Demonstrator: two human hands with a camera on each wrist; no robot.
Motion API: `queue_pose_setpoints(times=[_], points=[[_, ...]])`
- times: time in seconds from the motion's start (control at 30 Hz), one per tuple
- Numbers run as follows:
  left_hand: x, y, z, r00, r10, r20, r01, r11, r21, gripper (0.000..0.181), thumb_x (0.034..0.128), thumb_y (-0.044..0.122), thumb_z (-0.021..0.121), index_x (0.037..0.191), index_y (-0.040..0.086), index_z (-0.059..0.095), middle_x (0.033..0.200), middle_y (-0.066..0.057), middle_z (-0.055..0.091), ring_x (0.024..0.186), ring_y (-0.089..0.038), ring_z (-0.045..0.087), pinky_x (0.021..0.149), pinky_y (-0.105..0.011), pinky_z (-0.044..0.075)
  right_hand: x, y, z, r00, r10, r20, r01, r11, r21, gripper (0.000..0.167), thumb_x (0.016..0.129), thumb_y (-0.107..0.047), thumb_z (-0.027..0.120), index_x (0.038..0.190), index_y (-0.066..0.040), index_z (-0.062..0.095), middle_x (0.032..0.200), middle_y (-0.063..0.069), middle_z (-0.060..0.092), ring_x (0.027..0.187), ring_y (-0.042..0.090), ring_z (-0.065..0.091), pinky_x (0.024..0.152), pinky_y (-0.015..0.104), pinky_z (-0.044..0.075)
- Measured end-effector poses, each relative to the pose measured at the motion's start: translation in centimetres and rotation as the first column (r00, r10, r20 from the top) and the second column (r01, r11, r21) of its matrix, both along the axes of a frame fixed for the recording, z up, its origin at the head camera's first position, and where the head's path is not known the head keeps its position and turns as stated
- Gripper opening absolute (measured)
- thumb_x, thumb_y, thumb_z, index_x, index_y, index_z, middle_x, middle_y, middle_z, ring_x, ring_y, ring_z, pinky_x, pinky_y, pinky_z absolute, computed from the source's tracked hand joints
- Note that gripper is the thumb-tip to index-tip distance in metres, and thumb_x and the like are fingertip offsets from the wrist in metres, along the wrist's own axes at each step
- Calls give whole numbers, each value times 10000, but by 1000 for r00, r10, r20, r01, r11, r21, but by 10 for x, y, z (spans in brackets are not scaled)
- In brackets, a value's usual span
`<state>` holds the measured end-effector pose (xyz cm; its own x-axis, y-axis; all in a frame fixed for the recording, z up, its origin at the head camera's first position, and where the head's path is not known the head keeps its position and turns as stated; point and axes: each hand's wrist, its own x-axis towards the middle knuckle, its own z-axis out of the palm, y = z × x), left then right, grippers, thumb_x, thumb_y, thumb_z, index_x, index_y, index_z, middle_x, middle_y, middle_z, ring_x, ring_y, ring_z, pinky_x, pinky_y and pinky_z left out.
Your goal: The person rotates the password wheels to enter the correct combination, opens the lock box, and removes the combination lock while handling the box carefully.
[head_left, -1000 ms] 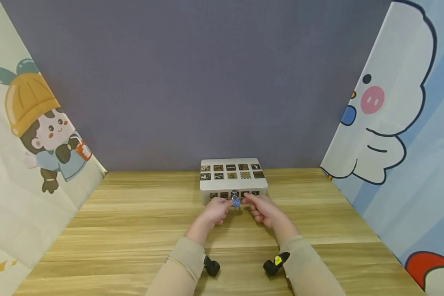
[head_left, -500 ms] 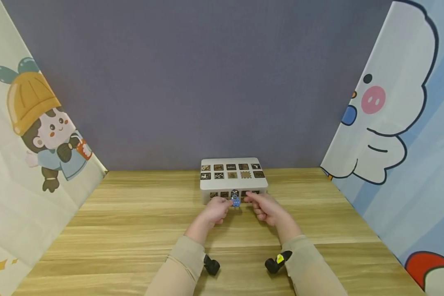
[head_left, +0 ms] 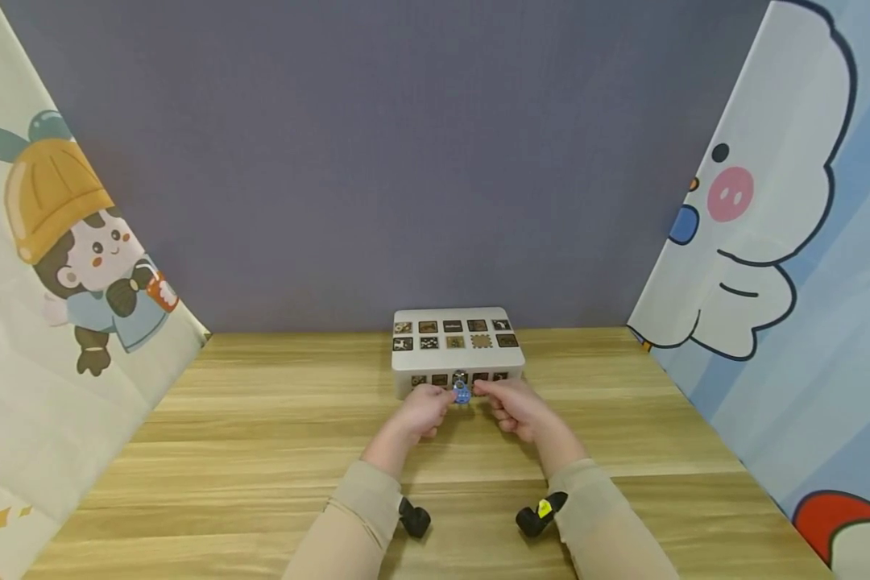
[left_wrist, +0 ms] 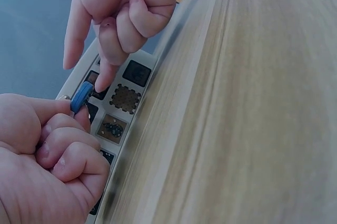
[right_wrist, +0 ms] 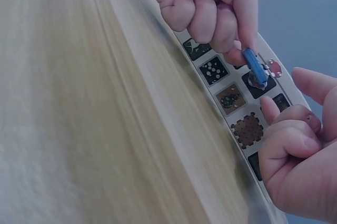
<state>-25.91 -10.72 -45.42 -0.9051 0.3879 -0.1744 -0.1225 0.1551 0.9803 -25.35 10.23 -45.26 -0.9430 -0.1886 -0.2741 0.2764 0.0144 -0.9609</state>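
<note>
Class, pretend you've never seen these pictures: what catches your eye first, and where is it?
Probably the big orange-hatted cartoon figure at the head view's far left and the white cartoon figure at far right. Near centre, the left hand pinches a blue padlock at the front of a white box.

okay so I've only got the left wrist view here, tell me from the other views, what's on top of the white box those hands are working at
Observer: The head view shows the top of the white box bearing two rows of five small pictures.
Operator: Is the right hand touching the blue lock? From here they overlap.
Observer: It doesn't look so; in the right wrist view a gap shows between the two.
Operator: And where does the box stand?
Observer: By the head view, at the back of the wooden table, next to the grey backdrop.
</note>
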Motion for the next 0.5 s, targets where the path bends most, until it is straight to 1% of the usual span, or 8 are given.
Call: queue_pose_setpoints(times=[0.1, 0.23, 0.33, 0.4, 0.5], points=[[0, 0, 0, 1000, 3, 1, -3, 1000, 7, 291, 1064, 202, 513, 913, -38, 577, 560, 73, 337, 451, -57, 258, 409, -199, 251, 1, -3, -2, 1000, 10, -13, -9, 1000, 23, 337, 967, -319, 694, 1007, 15, 686, 535, -65, 339, 450, 68, 254, 408, 206, 221], [1, -1, 0, 1000, 5, 2, -5, 1000, 11, 312, 1065, 190, 506, 1063, -102, 617, 573, 71, 347, 454, -53, 258, 407, -194, 243, 2, -8, -4, 999, 37, -28, -35, 998, 54, 338, 962, -316, 698, 958, 18, 656, 560, -61, 348, 456, 69, 275, 407, 204, 243], [1, -1, -1, 1000, 4, 4, -4, 1000, 8, 318, 1066, 187, 503, 1082, -110, 614, 574, 72, 345, 456, -53, 259, 410, -194, 242, 1, -11, -6, 999, 43, -29, -41, 997, 59, 320, 950, -304, 714, 944, 11, 653, 568, -61, 350, 455, 66, 283, 402, 200, 251], [0, 0, -2, 1000, 5, 4, -5, 1000, 6, 312, 1066, 190, 506, 1071, -102, 613, 569, 73, 340, 455, -54, 259, 411, -195, 244, 2, -12, -6, 999, 38, -21, -37, 998, 53, 307, 946, -282, 716, 894, 4, 617, 562, -60, 343, 451, 65, 278, 397, 200, 247], [0, 0, -2, 1000, 9, -2, -9, 1000, 4, 303, 1063, 197, 514, 1052, -90, 612, 561, 74, 334, 452, -56, 260, 410, -195, 248, 2, -15, -7, 999, 30, -18, -30, 998, 48, 296, 945, -256, 707, 796, -47, 559, 553, -61, 337, 443, 62, 272, 391, 197, 243]])
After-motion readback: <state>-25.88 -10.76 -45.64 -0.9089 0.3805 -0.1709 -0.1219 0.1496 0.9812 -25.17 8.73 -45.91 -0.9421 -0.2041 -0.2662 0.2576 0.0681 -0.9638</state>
